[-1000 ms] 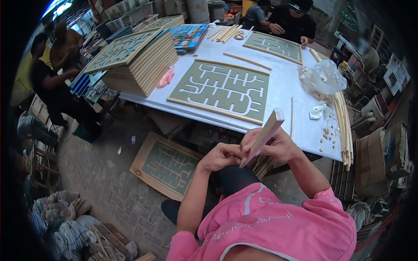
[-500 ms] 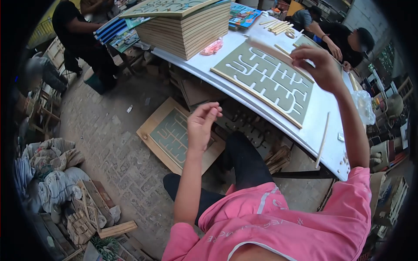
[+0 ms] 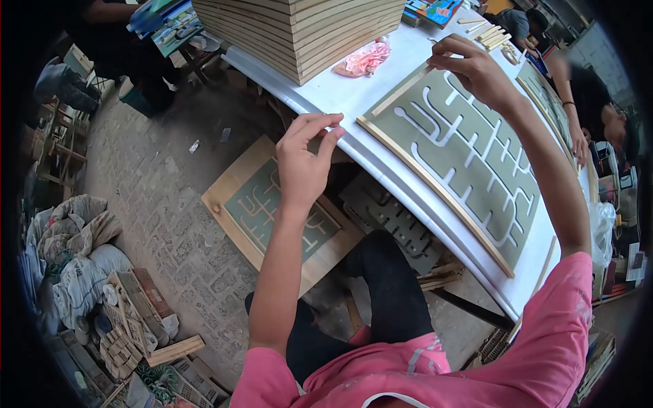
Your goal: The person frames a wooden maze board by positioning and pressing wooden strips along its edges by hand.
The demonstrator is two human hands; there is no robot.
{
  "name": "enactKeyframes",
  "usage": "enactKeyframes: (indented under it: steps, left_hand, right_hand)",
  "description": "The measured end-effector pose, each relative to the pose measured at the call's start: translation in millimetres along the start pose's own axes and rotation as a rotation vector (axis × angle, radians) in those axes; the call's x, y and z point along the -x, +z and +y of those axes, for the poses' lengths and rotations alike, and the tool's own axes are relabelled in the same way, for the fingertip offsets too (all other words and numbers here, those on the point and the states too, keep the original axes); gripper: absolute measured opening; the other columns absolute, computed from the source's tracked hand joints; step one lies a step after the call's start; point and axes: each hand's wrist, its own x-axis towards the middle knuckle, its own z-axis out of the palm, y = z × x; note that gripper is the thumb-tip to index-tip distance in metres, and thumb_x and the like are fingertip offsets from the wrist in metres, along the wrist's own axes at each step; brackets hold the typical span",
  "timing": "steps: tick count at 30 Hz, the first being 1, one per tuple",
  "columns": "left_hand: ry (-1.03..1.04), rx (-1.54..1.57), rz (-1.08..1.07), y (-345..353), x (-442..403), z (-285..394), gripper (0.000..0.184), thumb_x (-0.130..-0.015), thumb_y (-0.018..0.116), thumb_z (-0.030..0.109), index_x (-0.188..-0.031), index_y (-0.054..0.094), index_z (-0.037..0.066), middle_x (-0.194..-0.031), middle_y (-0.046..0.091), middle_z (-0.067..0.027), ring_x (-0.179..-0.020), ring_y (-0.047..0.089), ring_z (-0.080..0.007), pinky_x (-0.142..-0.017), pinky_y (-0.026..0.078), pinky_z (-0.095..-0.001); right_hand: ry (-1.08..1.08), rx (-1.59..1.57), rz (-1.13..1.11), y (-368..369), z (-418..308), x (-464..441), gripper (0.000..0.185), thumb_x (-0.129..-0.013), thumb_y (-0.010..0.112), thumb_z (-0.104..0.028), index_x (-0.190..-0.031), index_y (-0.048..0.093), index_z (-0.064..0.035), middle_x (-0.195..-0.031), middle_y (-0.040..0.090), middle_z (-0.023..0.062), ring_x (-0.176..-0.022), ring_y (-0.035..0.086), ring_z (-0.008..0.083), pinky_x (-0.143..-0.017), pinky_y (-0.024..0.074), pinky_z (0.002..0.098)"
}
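My right hand (image 3: 473,71) pinches one end of a thin wooden strip (image 3: 403,92). The strip runs along the short left edge of a grey-green board (image 3: 469,163) with white branching grooves, lying on the white table. Another wooden strip (image 3: 442,197) lines the board's long near edge. In front of the table edge, my left hand (image 3: 303,160) is raised, thumb and forefinger drawn together at the tips. Whatever may be between those fingertips is too small to make out. Below it, a similar grooved panel (image 3: 255,204) in a wider wooden frame leans near my legs.
A tall stack of wood-edged boards (image 3: 299,41) stands on the table (image 3: 272,81), beside a crumpled pink bag (image 3: 364,60). Loose wooden sticks (image 3: 493,37) lie farther back. Co-workers are at the far right and upper left. Sacks (image 3: 88,272) and scrap wood cover the floor at left.
My right hand has brought the strip from above the board down to its left edge. My left hand has risen slightly. The view has shifted closer to the table.
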Motion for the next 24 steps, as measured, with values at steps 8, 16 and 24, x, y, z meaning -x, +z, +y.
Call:
enactKeyframes:
  steps: [8,16,24]
  left_hand:
    - [0.009,-0.041,-0.045,18,-12,-21,0.018,-0.087,0.067,0.002,-0.104,0.070,-0.001,-0.093,0.062,-0.0062,-0.083,0.057,-0.0125,-0.076,0.045,-0.0242]
    - [-0.079,-0.016,-0.045,27,-14,-19,0.015,-0.089,0.065,0.007,-0.102,0.072,0.003,-0.089,0.052,-0.0066,-0.083,0.048,-0.0187,-0.075,0.043,-0.0301]
    - [-0.046,-0.423,-0.139,31,-13,9,0.029,-0.095,0.056,0.021,-0.115,0.065,0.002,-0.105,0.052,-0.0107,-0.100,0.045,-0.0256,-0.092,0.030,-0.0413]
  right_hand:
    - [-0.035,-0.014,-0.002,29,18,-11,0.041,-0.077,0.060,0.016,-0.109,0.071,-0.0062,-0.113,0.060,0.0113,-0.104,0.060,0.0270,-0.086,0.0549,0.0352]
    - [-0.053,-0.067,-0.024,29,25,-9,0.037,-0.078,0.061,0.014,-0.108,0.071,-0.0048,-0.112,0.060,0.0124,-0.105,0.061,0.0278,-0.086,0.0552,0.0360]
    - [0.130,-0.081,-0.001,-5,30,27,0.023,-0.088,0.062,0.001,-0.108,0.071,-0.0046,-0.113,0.062,0.0111,-0.101,0.064,0.0269,-0.087,0.0553,0.0344]
